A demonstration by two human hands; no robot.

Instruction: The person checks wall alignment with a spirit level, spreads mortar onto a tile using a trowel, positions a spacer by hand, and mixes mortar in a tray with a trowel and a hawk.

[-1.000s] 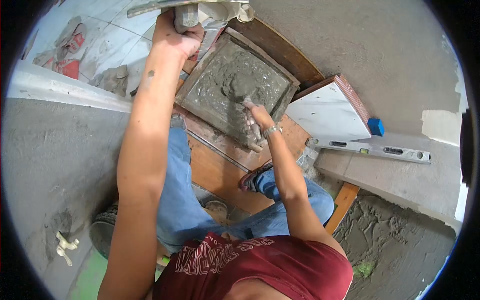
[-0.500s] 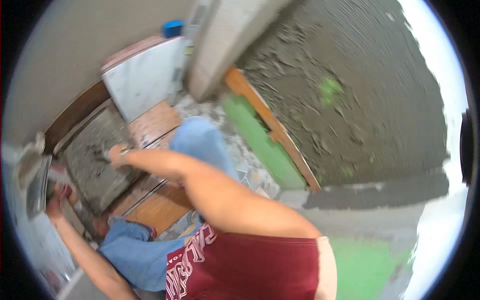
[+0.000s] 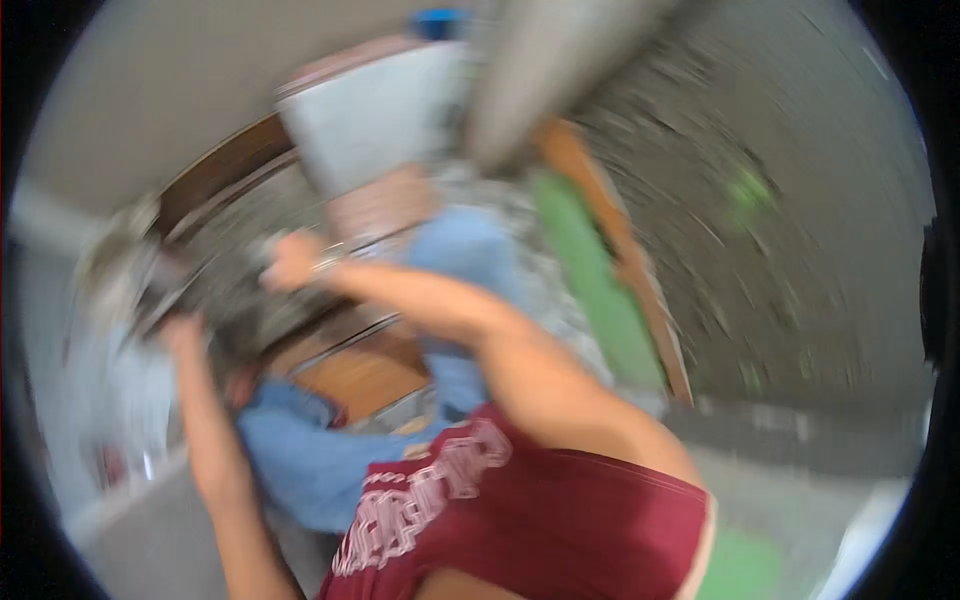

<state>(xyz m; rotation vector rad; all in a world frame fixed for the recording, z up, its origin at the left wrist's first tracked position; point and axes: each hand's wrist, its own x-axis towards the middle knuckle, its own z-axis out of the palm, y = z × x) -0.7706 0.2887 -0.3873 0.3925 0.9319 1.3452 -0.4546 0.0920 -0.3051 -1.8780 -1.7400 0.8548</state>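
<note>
My right hand (image 3: 292,260) is over a tray of wet grey mortar (image 3: 235,225), fingers curled around something small and greyish that blur hides. A metal bracelet or watch (image 3: 328,258) circles that wrist. At the tray's left side, my left hand (image 3: 182,332) closes against a dark, flat-looking object (image 3: 165,295), too smeared to name. Beneath the tray and near my feet are wood-coloured boards or tiles (image 3: 365,375). My knees in blue jeans (image 3: 465,250) flank the work area.
A stack of white-faced tiles (image 3: 380,115) leans at the back, with a blue object (image 3: 438,22) above. A pillar (image 3: 520,80) stands beside it. To the right, ridged mortar (image 3: 690,190) covers a surface edged by an orange-brown strip (image 3: 615,230) and a green panel (image 3: 590,270).
The whole view has shifted, so the scene sits further right and is more blurred. My left hand has moved up closer to the mortar tray; my right hand stays over it.
</note>
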